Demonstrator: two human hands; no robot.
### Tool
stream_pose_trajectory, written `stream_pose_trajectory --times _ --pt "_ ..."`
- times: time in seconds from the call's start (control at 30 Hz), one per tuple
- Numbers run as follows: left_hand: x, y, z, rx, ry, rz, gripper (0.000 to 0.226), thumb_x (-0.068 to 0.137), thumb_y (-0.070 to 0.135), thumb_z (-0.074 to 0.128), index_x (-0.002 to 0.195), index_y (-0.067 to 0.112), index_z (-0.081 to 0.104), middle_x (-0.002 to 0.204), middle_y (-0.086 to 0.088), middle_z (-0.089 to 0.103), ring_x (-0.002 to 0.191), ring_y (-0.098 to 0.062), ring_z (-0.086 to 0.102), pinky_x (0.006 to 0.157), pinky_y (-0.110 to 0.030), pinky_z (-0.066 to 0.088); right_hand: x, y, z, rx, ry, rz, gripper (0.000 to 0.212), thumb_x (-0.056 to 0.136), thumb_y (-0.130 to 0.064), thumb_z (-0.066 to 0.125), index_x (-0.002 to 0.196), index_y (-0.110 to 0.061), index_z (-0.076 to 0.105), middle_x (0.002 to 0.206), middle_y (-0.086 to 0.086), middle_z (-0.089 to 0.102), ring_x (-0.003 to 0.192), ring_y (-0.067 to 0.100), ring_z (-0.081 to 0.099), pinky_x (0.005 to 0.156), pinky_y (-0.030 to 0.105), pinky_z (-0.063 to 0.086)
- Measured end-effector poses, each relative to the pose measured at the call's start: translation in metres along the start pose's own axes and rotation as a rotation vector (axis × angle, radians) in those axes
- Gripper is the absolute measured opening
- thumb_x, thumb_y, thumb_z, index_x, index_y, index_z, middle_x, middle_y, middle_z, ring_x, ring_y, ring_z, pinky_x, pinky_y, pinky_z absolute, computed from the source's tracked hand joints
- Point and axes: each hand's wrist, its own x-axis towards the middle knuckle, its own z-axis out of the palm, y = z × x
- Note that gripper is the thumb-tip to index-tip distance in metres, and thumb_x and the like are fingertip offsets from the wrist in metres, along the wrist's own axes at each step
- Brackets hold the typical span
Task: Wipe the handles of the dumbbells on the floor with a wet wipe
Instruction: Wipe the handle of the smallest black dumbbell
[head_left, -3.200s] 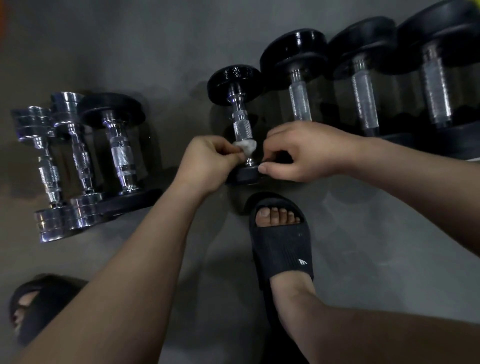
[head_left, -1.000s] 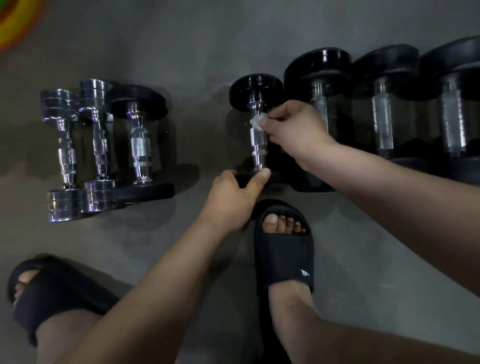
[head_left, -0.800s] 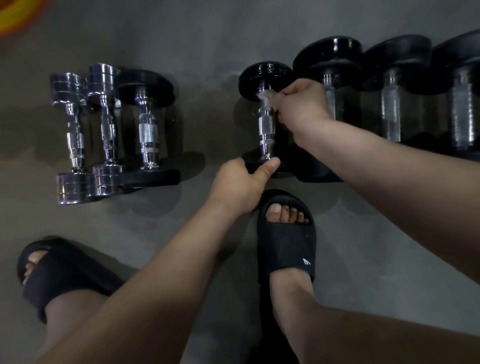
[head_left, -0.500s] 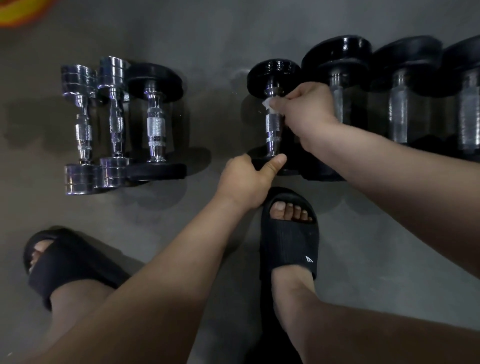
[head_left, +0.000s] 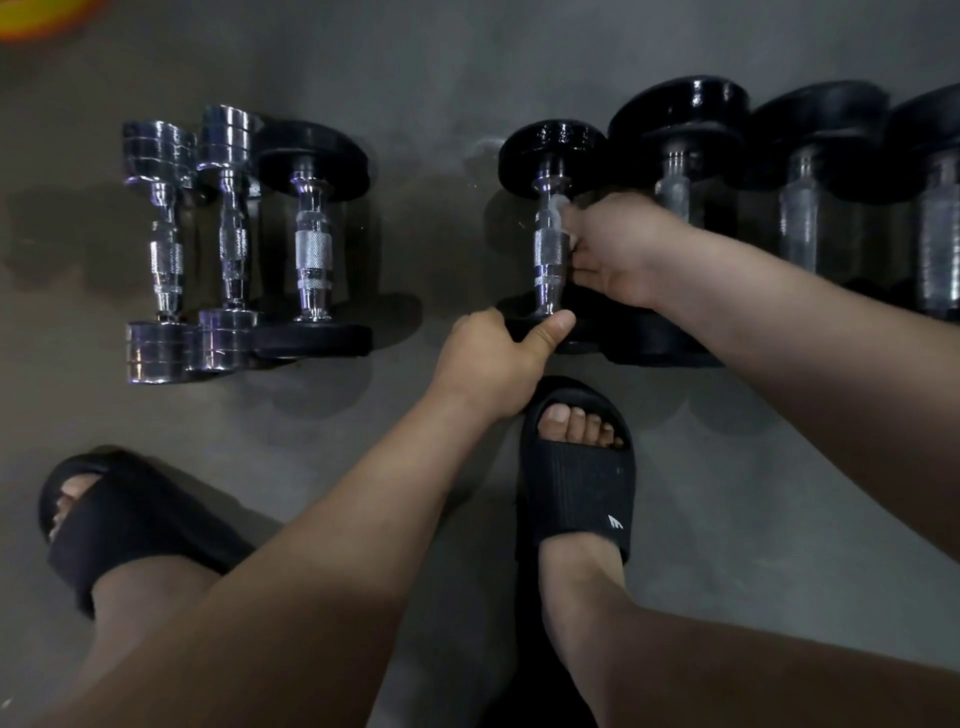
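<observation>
My right hand (head_left: 618, 254) pinches the wipe (head_left: 560, 205) against the dumbbell handle (head_left: 550, 249), with my left hand (head_left: 498, 358) gripping its near end (head_left: 519, 328); next I'd rub downward.

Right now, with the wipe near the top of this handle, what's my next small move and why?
Probably slide the right hand and wet wipe down the handle: the wipe sits at its far end, the knurling is bare, and the left hand grips the near plate.
</observation>
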Motion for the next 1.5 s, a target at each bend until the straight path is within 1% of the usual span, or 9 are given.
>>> stream_pose_trajectory --times 0.1,0.27,0.63,0.77,0.87,1.0,1.13,1.33,1.5 --pt "0.0 -0.001 0.0 0.012 -0.001 -0.002 0.098 0.057 0.091 0.04 0.111 0.017 0.074 0.105 -0.001 0.075 0.106 -0.019 0.068 0.094 -0.038 0.055 -0.001 -0.002 -0.001 -0.121 0.083 -0.064 0.013 0.096 -0.026 0.067 0.101 -0.014 0.065 0.094 0.003 0.073 0.087 0.019 0.071 0.088 0.039 0.06" --pt "0.0 0.0 0.0 0.017 -0.002 -0.01 0.083 0.069 0.081 0.05 0.112 0.016 0.074 0.106 -0.003 0.075 0.107 -0.021 0.068 0.093 -0.037 0.055 0.002 -0.007 0.016 -0.012 0.334 -0.286 0.029 0.075 -0.023 0.087 0.066 -0.018 0.06 0.068 0.003 0.072 0.057 0.015 0.066 0.058 0.028 0.055" --pt "0.002 -0.003 -0.001 0.045 0.005 -0.002 0.062 0.085 0.069 0.061 0.111 0.015 0.074 0.104 -0.007 0.074 0.105 -0.023 0.068 0.091 -0.036 0.054 -0.001 -0.002 0.02 -0.217 0.468 -0.38 0.033 0.074 -0.035 0.086 0.064 -0.021 0.058 0.065 -0.006 0.068 0.059 0.01 0.063 0.062 0.026 0.053" --pt "0.001 0.0 -0.001 0.063 -0.01 -0.012 0.079 0.072 0.08 0.052 0.112 0.016 0.074 0.104 -0.004 0.075 0.105 -0.021 0.068 0.091 -0.037 0.055 0.003 0.002 0.016 -0.025 0.433 -0.279 0.027 0.084 -0.032 0.081 0.073 -0.017 0.062 0.067 -0.003 0.066 0.057 0.01 0.059 0.061 0.026 0.054" --pt "0.001 0.0 -0.003 0.064 -0.004 -0.005 0.07 0.079 0.075 0.058 0.113 0.017 0.075 0.104 -0.003 0.076 0.105 -0.02 0.069 0.091 -0.036 0.055 0.004 0.0 0.01 0.112 0.293 -0.15 0.021 0.091 -0.027 0.074 0.081 -0.014 0.061 0.074 0.002 0.069 0.063 0.015 0.063 0.072 0.035 0.061" --pt "-0.002 0.003 -0.003 0.049 0.001 -0.003 0.078 0.072 0.081 0.052 0.114 0.02 0.075 0.105 0.0 0.076 0.107 -0.017 0.069 0.093 -0.036 0.054 -0.008 -0.008 0.007 0.274 0.083 -0.105 0.013 0.102 -0.016 0.059 0.09 -0.014 0.056 0.072 0.0 0.072 0.066 0.012 0.073 0.063 0.028 0.059" --pt "-0.003 0.004 -0.003 0.036 -0.001 -0.001 0.071 0.074 0.077 0.054 0.112 0.02 0.076 0.103 0.001 0.076 0.105 -0.017 0.069 0.094 -0.037 0.055 -0.014 -0.001 -0.002 0.067 0.011 -0.077 0.016 0.1 -0.025 0.063 0.091 -0.016 0.054 0.102 0.008 0.072 0.102 0.026 0.072 0.089 0.039 0.06" --pt "-0.003 0.004 -0.003 0.026 0.005 -0.012 0.059 0.084 0.069 0.063 0.111 0.018 0.076 0.101 0.0 0.076 0.103 -0.017 0.069 0.091 -0.034 0.055 -0.022 0.004 -0.01 -0.457 0.057 -0.142 0.027 0.09 -0.025 0.077 0.079 -0.014 0.054 0.083 0.012 0.07 0.078 0.024 0.072 0.072 0.034 0.063" --pt "-0.004 0.003 -0.003 0.025 0.01 -0.022 0.057 0.084 0.068 0.064 0.11 0.018 0.076 0.101 0.0 0.076 0.102 -0.017 0.07 0.092 -0.037 0.055 -0.013 -0.008 -0.008 -0.407 0.174 -0.221 0.034 0.079 -0.028 0.087 0.07 -0.016 0.057 0.078 0.009 0.074 0.077 0.024 0.075 0.075 0.042 0.064"
